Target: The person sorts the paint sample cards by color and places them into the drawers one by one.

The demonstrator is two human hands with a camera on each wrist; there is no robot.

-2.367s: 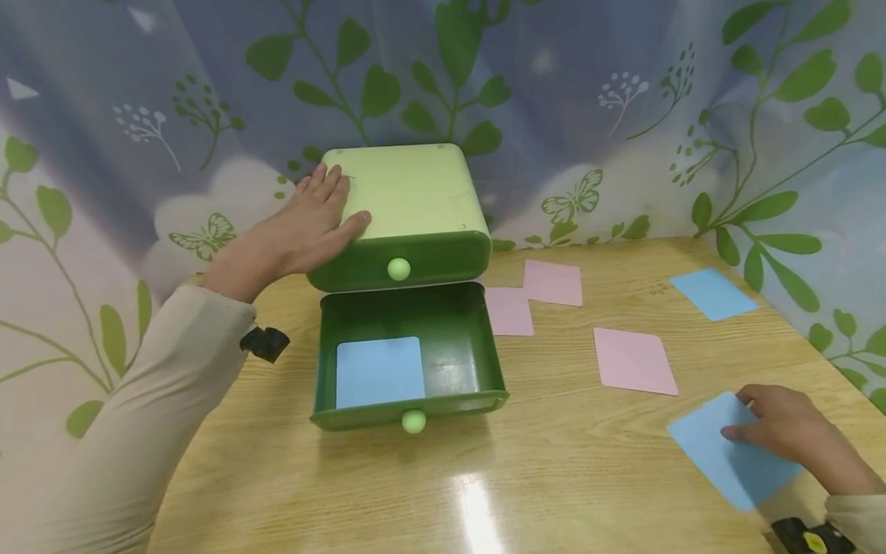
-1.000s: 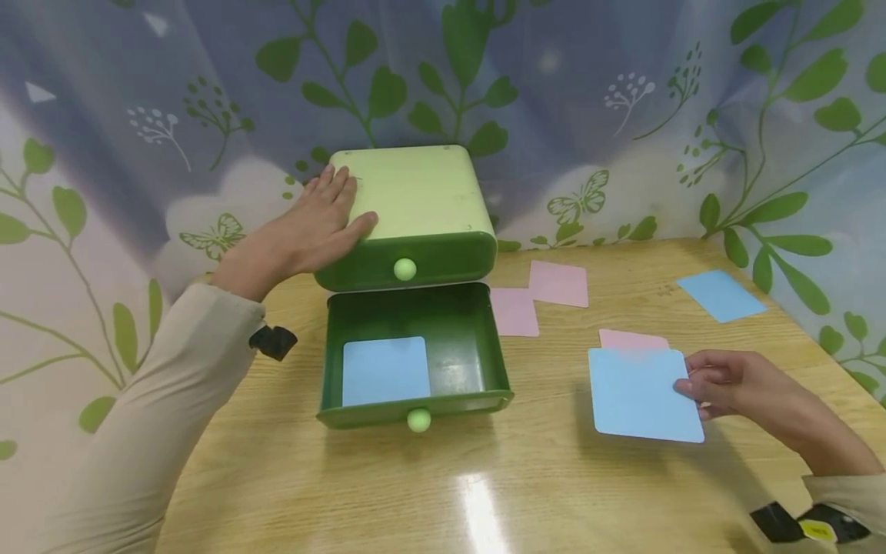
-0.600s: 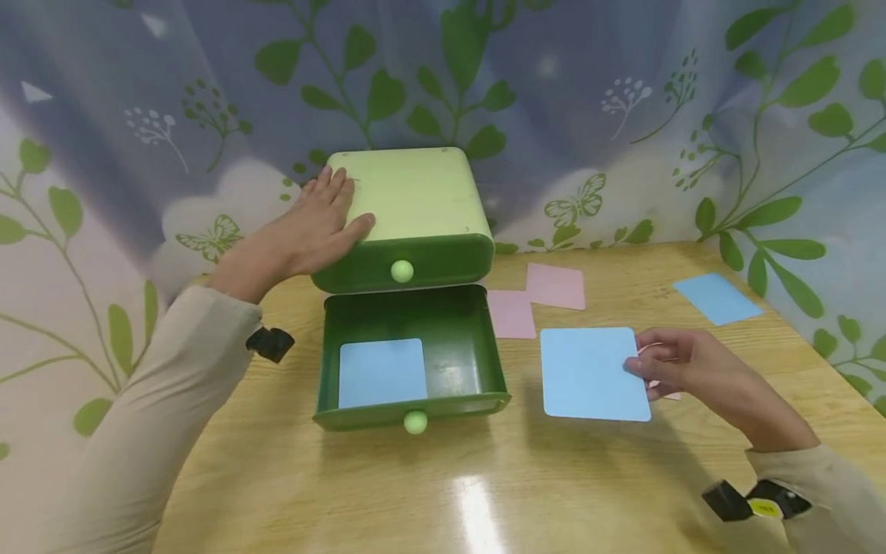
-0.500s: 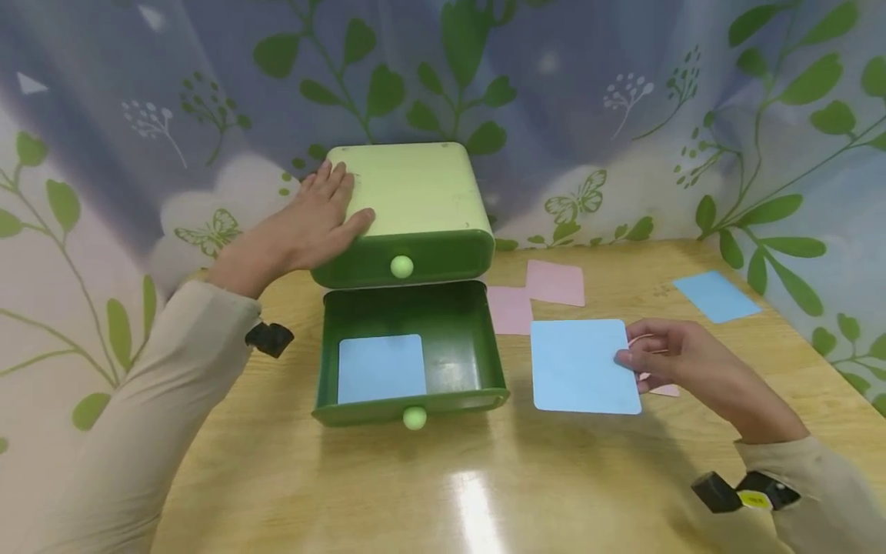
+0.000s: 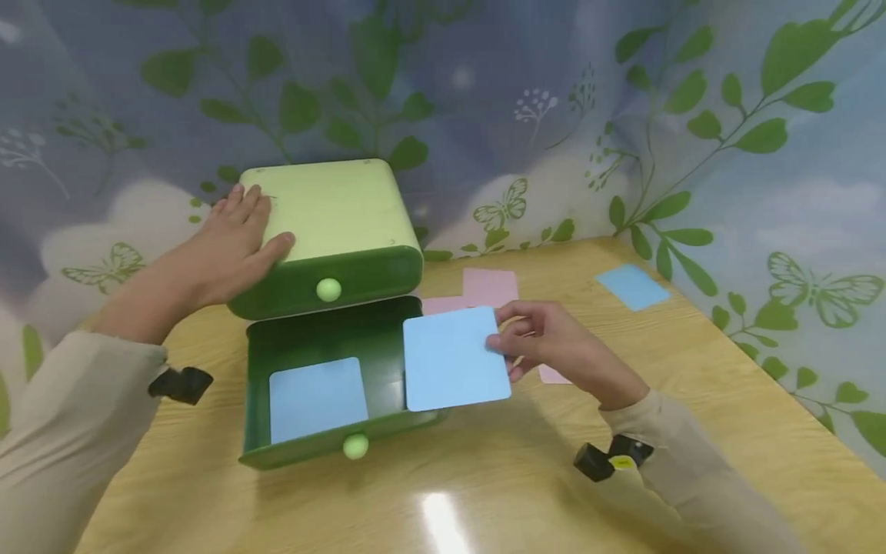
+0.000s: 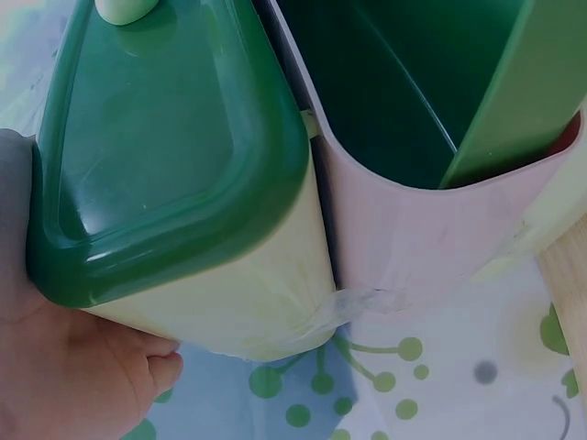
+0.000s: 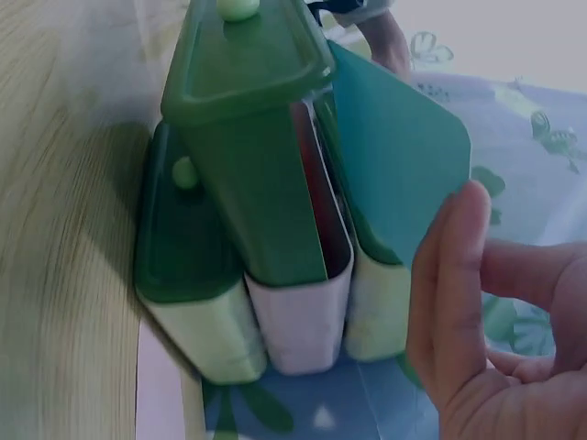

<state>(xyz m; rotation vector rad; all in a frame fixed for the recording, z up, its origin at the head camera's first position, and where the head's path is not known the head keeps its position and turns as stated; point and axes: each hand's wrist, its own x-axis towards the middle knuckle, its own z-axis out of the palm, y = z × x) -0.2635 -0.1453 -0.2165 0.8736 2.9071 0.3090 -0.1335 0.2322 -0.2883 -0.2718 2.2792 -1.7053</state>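
One blue card (image 5: 457,359), pinched by the right hand (image 5: 557,342), hovers over the drawer's (image 5: 384,377) right edge, left hand (image 5: 224,250) spread atop the cabinet (image 5: 339,204).

I get a bright head view, 1 white glare streak on the table (image 5: 526,492) and soft shadow below the open drawer (image 5: 298,452); my 2 wrist views look dimmer, bluish.
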